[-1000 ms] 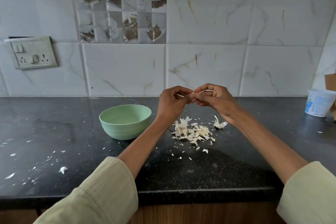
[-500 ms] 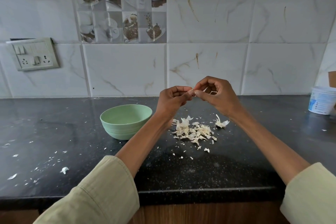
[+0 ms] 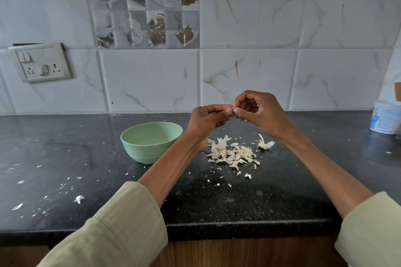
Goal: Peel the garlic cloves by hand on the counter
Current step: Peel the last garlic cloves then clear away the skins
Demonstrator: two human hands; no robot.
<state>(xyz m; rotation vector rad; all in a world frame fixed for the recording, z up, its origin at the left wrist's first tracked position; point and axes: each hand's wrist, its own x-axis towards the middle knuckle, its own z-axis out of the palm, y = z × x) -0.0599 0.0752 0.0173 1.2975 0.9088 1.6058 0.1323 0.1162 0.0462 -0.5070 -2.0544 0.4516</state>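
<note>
Two hands, one bowl, one tub and one heap of garlic skins on a black tabletop (image 3: 65, 158).

Counted: one left hand (image 3: 206, 120) and one right hand (image 3: 260, 112), each on a bare forearm with one pale rolled sleeve; one green bowl (image 3: 151, 141); one white plastic tub (image 3: 385, 116) at the right edge; one main pile of peelings (image 3: 231, 153) with one separate clump of skin (image 3: 265, 143) beside it; loose flecks too many to count; one switch plate (image 3: 42, 62) with two sockets; one picture tile (image 3: 142, 6) showing eight panels.
</note>
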